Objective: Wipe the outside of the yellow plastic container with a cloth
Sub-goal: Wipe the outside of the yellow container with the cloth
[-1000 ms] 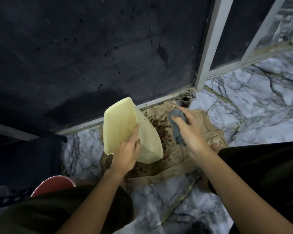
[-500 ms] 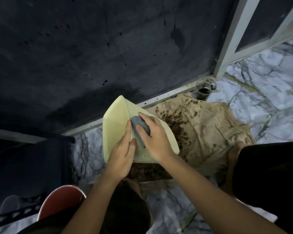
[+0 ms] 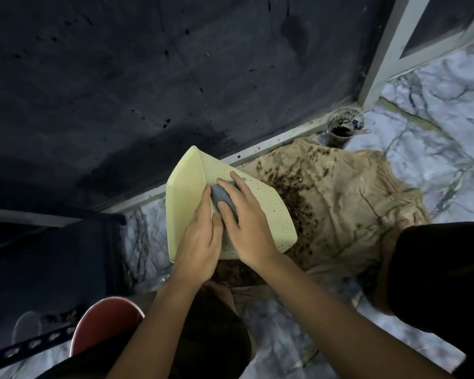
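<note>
Left hand (image 3: 200, 239) is gripping pale-yellow speckled plastic container (image 3: 260, 203); right hand (image 3: 246, 222) is pressing grey cloth (image 3: 221, 199) w/ fingers. Risk: excess wiping pressure may be twisting container out of grip.

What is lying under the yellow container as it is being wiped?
A tan cloth spread on the marble floor, scattered with dark brown crumbs. The yellow container and both hands hide the patch directly beneath, so what lies there cannot be seen.

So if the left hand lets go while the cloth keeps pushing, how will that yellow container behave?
Likely it slides or tips: the yellow container is tilted, apparently steadied only by the left hand. It looks thin-walled, so probably light. The right hand presses the grey cloth against its speckled side, which may flex.
</note>
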